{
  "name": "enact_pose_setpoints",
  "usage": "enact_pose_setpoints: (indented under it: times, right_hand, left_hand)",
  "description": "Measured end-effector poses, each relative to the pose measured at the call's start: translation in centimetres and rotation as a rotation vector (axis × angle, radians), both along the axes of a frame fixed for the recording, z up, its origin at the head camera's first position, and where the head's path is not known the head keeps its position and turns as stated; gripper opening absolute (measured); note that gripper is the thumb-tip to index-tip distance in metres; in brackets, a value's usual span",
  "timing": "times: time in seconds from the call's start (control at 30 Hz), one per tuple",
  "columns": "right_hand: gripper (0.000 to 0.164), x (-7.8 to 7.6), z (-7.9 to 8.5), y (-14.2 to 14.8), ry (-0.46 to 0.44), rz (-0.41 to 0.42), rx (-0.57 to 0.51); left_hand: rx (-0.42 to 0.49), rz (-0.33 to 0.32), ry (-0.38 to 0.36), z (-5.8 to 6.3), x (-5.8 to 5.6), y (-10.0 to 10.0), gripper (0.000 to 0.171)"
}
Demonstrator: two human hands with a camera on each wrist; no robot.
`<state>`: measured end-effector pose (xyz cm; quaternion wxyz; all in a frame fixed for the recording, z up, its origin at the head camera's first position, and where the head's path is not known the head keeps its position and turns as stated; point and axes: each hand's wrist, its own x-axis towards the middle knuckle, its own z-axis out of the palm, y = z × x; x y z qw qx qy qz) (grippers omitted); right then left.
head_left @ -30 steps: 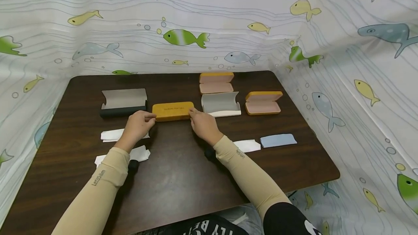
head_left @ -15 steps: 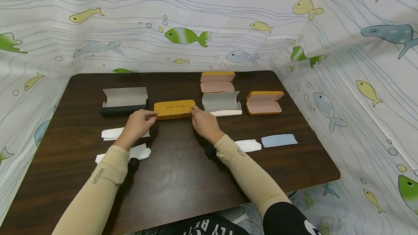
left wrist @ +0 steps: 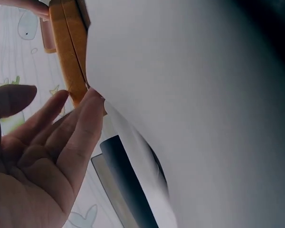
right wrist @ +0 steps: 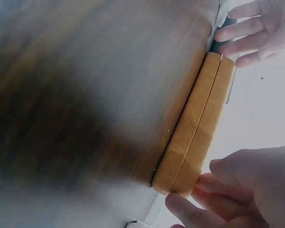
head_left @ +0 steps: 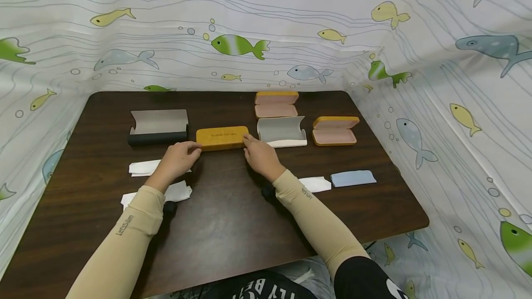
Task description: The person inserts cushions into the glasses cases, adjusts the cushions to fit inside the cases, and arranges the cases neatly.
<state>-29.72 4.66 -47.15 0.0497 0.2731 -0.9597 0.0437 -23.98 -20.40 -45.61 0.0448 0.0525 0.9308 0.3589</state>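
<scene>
Head view: arms extended forward; yellow case is touched at its left end by left hand, right end by right hand; fingers relaxed, grips loose.

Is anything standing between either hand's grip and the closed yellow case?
Nothing visible does. The left hand is at the yellow case's left end; the right hand touches its right end. The open black case and open white case are nearby, but neither lies between.
</scene>
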Motion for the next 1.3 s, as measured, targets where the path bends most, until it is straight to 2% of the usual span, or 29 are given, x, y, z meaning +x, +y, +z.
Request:
enact_pose_setpoints:
  times: [0.27, 0.5, 0.7, 0.83, 1.03, 1.17, 1.3]
  right_hand:
    - [0.044, -0.5, 0.0, 0.0, -0.043, 0.029, 0.017]
    - [0.045, -0.5, 0.6, 0.2, -0.035, 0.093, 0.033]
    - [0.042, 0.0, 1.9, 1.5, -0.049, 0.078, -0.036]
    - [0.04, 0.8, 3.4, 4.1, -0.068, 0.027, -0.119]
    - [0.037, 2.4, 5.2, 10.0, -0.093, -0.063, -0.227]
    - [0.035, 3.9, 5.1, 13.7, -0.121, -0.103, -0.242]
    - [0.03, 5.7, 4.0, 17.6, -0.163, -0.132, -0.259]
  left_hand:
    - [0.013, -0.033, -0.034, 0.0, 0.4, -0.2, 0.039]
    - [0.019, -0.001, -0.028, 0.1, 1.1, -0.6, 0.039]
    - [0.063, 0.018, -0.057, 0.3, 2.3, -0.6, 0.04]
    - [0.016, -0.003, -0.013, 0.7, 3.1, 0.4, 0.037]
    - [-0.054, -0.058, 0.043, 1.3, 3.8, 2.7, 0.032]
    - [-0.08, -0.097, 0.062, 1.5, 4.1, 4.6, 0.03]
    - [-0.108, -0.143, 0.063, 1.7, 4.2, 7.4, 0.028]
